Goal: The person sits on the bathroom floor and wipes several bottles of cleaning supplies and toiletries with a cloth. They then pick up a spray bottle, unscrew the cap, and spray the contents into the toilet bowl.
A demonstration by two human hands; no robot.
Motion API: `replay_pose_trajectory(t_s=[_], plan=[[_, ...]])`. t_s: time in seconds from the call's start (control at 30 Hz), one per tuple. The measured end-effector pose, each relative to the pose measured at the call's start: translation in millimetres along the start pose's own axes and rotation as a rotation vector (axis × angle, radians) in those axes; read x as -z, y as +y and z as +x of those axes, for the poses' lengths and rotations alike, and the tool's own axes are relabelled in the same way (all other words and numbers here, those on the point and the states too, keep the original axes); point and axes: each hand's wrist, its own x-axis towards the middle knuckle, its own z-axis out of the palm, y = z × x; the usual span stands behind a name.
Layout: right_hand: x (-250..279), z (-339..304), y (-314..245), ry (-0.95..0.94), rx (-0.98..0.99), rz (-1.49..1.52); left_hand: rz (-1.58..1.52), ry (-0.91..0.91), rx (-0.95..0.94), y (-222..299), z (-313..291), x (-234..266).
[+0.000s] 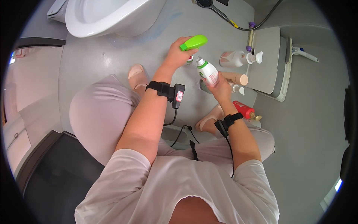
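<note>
My left hand point(176, 56) is closed around a bright green, smooth, rounded plastic piece point(194, 43), held above the grey floor. Whether it is a bottle or a large cap I cannot tell. In my right hand point(222, 89) a white bottle point(207, 72) with a green ring below its narrow neck is gripped and tilted up to the left, its neck toward my left hand. Under the left hand a small part of a labelled container point(190, 59) shows; the rest is hidden. Beyond my right hand lie a white pump bottle point(235, 59) and a beige tube-like bottle point(236, 78).
A red pump bottle point(244, 109) is beside my right forearm, and another white pump point(237, 89) is partly hidden. A grey shelf panel point(266, 63) and a squeegee point(304, 54) are at the right. A toilet point(112, 22) stands far left; a shower hose point(261, 24) hangs far right.
</note>
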Motion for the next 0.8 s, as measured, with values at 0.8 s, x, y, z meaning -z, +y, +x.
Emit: replay_pose_trajectory(t_s=[0.8], plan=[[14.7, 25.8, -20.6, -0.106, -0.011, -0.359, 0.014, 0.053, 0.046, 2.2, 1.7, 9.3]])
